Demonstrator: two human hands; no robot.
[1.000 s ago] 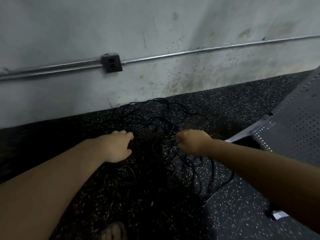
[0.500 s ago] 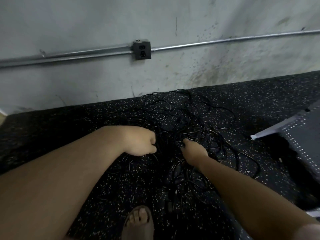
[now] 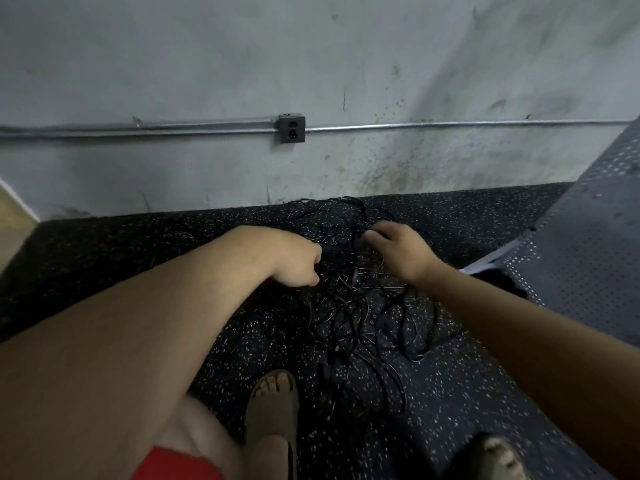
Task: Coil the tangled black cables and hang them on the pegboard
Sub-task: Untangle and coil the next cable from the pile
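Note:
A tangle of thin black cables (image 3: 360, 306) lies on the speckled black floor, stretching from near the wall back toward my feet. At the tangle's left side my left hand (image 3: 294, 259) is curled, and it seems to pinch a strand that hangs down from its fingers. My right hand (image 3: 394, 249) reaches over the far part of the tangle, its fingers spread and their tips touching the cables. The grey perforated pegboard (image 3: 588, 244) leans at the right edge, apart from both hands.
A stained grey wall (image 3: 207, 64) stands just behind the cables, with a metal conduit (image 3: 450, 125) and a power outlet (image 3: 292, 128) on it. My sandalled feet (image 3: 273, 403) stand close to the near end of the tangle.
My right hand has gone from a fist to spread fingers and reached farther into the tangle. The left hand stays curled at the left side. The view has pulled back and up.

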